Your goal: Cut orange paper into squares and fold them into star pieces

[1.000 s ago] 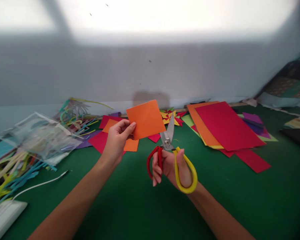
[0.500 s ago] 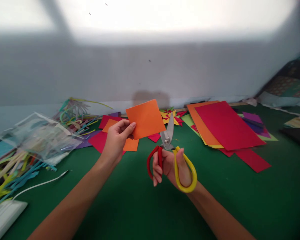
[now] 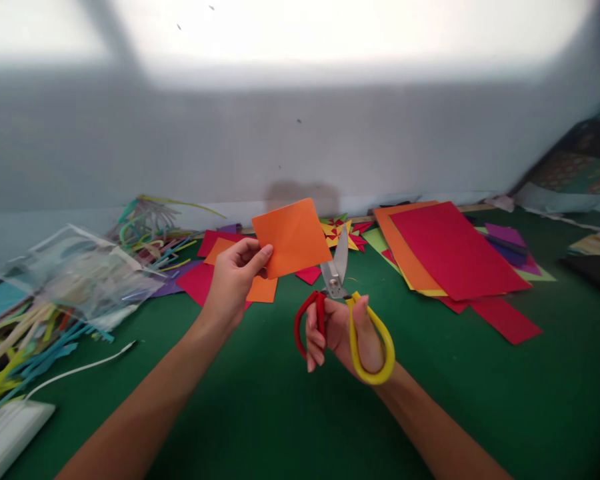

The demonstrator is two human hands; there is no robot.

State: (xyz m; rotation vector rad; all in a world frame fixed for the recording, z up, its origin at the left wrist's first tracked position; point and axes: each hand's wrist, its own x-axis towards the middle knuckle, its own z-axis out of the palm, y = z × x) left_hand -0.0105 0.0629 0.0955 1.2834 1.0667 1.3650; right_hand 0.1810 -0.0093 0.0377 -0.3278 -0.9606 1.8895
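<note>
Between thumb and fingers, my left hand (image 3: 237,277) pinches the left edge of an orange sheet of paper (image 3: 293,239), held up above the table. My right hand (image 3: 343,337) grips a pair of scissors (image 3: 336,280) with one red and one yellow handle loop; fingers pass through the red loop and the thumb through the yellow one. The blades are parted and point up, at the paper's lower right corner. Part of one blade is hidden behind that corner. Behind the orange sheet, red and orange paper pieces (image 3: 263,291) lie on the green table (image 3: 275,393).
At right lies a stack of large red and orange sheets (image 3: 455,253). Folded yellow and red paper shapes (image 3: 347,235) are near the wall. On the left are a clear plastic bag (image 3: 80,273), colourful paper strips (image 3: 35,340), and a white device (image 3: 13,433) with a cable.
Almost nothing differs. Both hands, the orange paper and the scissors hold nearly the same position.
</note>
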